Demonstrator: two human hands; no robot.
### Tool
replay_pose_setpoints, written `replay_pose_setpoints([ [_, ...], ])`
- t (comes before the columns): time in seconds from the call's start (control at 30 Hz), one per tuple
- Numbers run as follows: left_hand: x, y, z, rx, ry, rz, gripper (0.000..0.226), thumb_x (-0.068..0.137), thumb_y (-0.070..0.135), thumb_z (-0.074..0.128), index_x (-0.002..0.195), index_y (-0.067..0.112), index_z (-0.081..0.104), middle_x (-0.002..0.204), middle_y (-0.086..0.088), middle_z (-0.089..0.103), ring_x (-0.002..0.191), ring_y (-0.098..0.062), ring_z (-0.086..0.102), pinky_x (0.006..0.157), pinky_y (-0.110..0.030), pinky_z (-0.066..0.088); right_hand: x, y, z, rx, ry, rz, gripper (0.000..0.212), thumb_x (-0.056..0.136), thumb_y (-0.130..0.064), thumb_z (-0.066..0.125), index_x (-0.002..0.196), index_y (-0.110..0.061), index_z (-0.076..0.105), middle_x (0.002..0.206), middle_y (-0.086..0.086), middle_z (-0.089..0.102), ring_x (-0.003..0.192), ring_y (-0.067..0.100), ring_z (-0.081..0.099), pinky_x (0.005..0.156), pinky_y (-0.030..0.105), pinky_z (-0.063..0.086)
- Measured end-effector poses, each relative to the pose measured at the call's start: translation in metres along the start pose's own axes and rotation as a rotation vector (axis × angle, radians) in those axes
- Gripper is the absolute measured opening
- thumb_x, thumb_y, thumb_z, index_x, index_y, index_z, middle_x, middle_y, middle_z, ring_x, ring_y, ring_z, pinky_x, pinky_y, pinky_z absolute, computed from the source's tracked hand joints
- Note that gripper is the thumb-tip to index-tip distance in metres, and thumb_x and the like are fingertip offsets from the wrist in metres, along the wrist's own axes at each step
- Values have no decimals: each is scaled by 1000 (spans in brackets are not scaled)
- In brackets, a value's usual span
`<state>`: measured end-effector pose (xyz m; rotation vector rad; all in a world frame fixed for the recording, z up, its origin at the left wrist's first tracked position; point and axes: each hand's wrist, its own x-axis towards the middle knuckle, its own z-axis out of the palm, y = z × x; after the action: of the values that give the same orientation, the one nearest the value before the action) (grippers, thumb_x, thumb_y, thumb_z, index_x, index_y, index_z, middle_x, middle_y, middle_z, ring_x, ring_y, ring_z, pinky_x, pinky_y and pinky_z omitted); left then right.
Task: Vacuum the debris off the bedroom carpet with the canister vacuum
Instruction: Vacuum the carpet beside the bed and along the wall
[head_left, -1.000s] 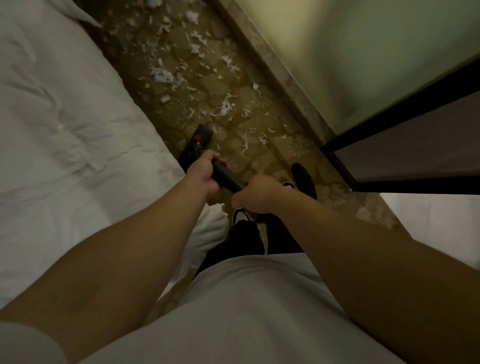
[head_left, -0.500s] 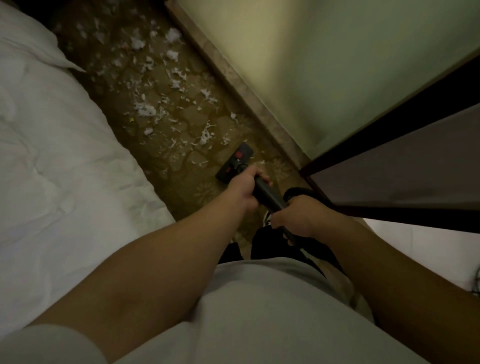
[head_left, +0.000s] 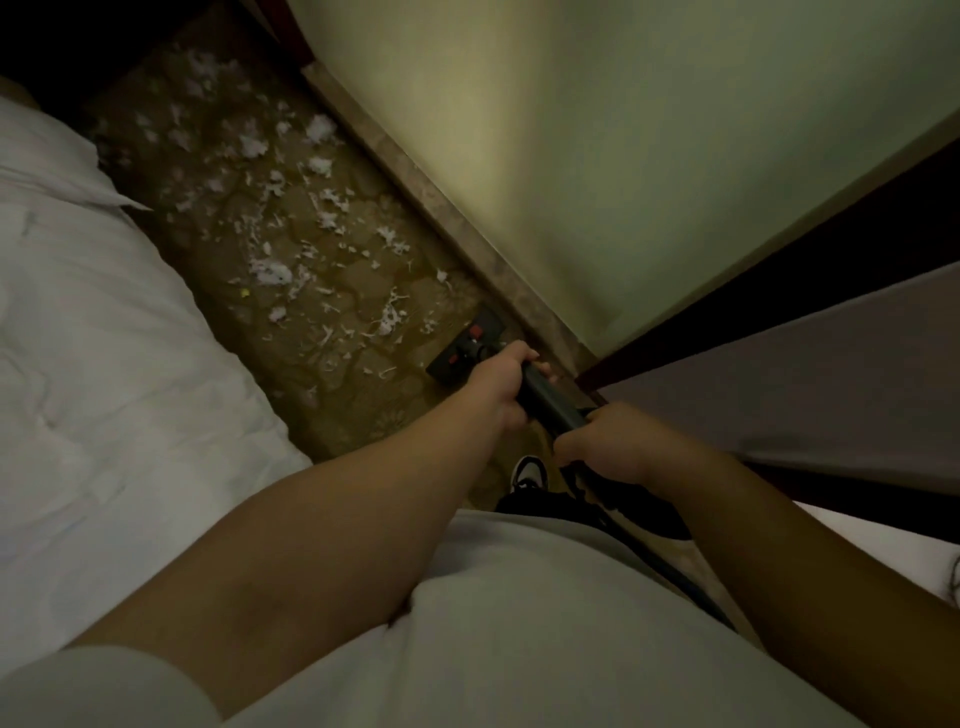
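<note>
Dim bedroom seen from above: a narrow strip of brown patterned carpet (head_left: 363, 415) runs between a white, rumpled bed (head_left: 104, 364) on the left and a pale wall (head_left: 571, 156) with a mottled, stone-like baseboard (head_left: 441, 218) on the right.

Both bare forearms reach forward and down over a light grey shirt (head_left: 519, 623). The left hand (head_left: 501, 382) is the farther one, its fingers curled tightly round the vacuum wand (head_left: 545, 402), a smooth dark tube. The right hand (head_left: 608, 441) grips the wand's nearer end, knuckles up, fingers wrapped under it. A black hose (head_left: 649, 540) trails from this hand back past the person's hip.

Just beyond the left hand's fingers, the floor head (head_left: 467, 345), a flat black rectangle with red marks, lies on the carpet close beside the baseboard.

White debris (head_left: 270, 273), shredded paper-like scraps and fluffy clumps, is scattered over the carpet ahead of the floor head and to its left, toward the far end of the strip. One black-and-white shoe (head_left: 527, 473) shows below the hands.
</note>
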<state>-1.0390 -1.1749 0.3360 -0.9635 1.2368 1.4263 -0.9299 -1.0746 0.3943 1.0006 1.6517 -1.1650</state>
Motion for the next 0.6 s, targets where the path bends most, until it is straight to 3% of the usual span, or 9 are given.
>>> replay_pose_setpoints([
  [0.2, 12, 54, -23, -16, 28, 43, 14, 95, 9, 58, 81, 8, 56, 66, -5, 56, 66, -19, 57, 73, -37, 53, 24, -58, 5, -74, 18, -37, 48, 69, -43, 83, 103, -11, 72, 93, 11, 75, 76, 29, 74, 59, 33, 58],
  [0.47, 44, 158, -98, -10, 52, 23, 15, 93, 13, 61, 79, 10, 57, 54, -4, 57, 65, -20, 56, 85, -39, 55, 60, -174, 52, -108, 27, -14, 43, 76, -41, 84, 103, -11, 69, 93, 9, 72, 76, 25, 71, 56, 28, 50],
  [0.6, 49, 220, -147, -29, 58, -10, 13, 93, 11, 60, 81, 9, 56, 51, -3, 57, 61, -19, 57, 69, -36, 56, 67, -248, 85, -136, 21, -16, 30, 82, -36, 81, 94, -13, 66, 87, 7, 69, 71, 22, 66, 55, 28, 49],
])
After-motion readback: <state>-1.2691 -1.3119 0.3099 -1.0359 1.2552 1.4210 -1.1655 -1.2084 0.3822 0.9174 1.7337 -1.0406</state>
